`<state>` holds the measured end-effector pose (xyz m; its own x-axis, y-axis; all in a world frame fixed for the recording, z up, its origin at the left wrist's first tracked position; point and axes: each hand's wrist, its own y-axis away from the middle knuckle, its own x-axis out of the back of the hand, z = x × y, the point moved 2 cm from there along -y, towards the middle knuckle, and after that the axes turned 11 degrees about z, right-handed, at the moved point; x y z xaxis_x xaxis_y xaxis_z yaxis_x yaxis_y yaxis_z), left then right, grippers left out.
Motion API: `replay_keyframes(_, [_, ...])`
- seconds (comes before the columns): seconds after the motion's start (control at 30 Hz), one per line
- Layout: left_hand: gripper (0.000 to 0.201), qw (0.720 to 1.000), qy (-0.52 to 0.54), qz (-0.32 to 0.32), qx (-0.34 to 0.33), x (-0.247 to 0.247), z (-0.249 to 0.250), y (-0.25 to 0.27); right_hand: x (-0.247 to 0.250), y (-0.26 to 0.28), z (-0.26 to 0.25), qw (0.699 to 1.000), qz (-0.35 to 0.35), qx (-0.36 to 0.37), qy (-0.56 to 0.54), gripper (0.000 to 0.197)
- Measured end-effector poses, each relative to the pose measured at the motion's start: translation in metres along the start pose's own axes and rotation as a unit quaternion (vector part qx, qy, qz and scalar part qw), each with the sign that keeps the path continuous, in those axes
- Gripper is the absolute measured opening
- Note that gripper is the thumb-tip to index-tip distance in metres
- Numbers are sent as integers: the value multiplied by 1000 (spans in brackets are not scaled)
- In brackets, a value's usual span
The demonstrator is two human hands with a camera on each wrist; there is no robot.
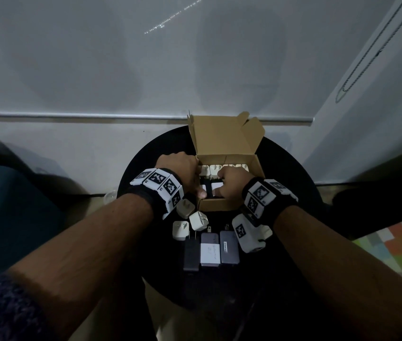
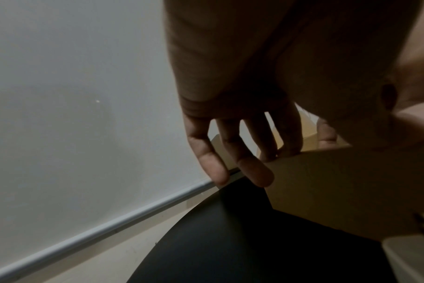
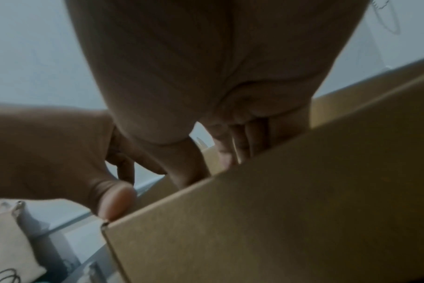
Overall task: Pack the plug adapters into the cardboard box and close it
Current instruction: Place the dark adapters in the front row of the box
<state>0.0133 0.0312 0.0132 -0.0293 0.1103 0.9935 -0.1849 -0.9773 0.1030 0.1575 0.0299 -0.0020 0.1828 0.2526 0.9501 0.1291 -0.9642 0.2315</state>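
Note:
The open cardboard box (image 1: 217, 205) stands on a round black table (image 1: 288, 183) with its lid (image 1: 222, 136) raised at the back. A row of white plug adapters (image 1: 213, 169) lines its far side. My left hand (image 1: 200, 178) holds the box's left wall (image 2: 339, 191), fingers (image 2: 252, 172) draped over the rim and thumb (image 3: 114, 201) on the near-left corner. My right hand (image 1: 223, 184) reaches down inside and grips a white adapter (image 1: 217, 186); its fingertips are hidden behind the front wall (image 3: 278, 220).
Three loose white adapters (image 1: 198, 220) lie on the table just left of the box's front. Nearer me, a black charger (image 1: 191, 252) and two grey ones (image 1: 229, 247) lie side by side. A white wall stands close behind the table.

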Motion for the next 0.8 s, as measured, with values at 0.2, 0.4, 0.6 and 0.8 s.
replay_keyframes(0.2, [62,1000,9,-8,4,0,0,-1,20,47,0,993,97,66,-19,7])
replay_keyframes(0.4, [62,1000,-2,5,-7,1,0,-1,-26,122,20,999,4,22,-27,56])
replay_keyframes(0.6, [66,1000,-14,9,-11,0,0,-1,-58,133,28,993,-47,1,-105,93])
replay_keyframes(0.8, [73,1000,-17,8,-16,-4,-2,-2,-50,132,33,991,-54,-24,-122,88])
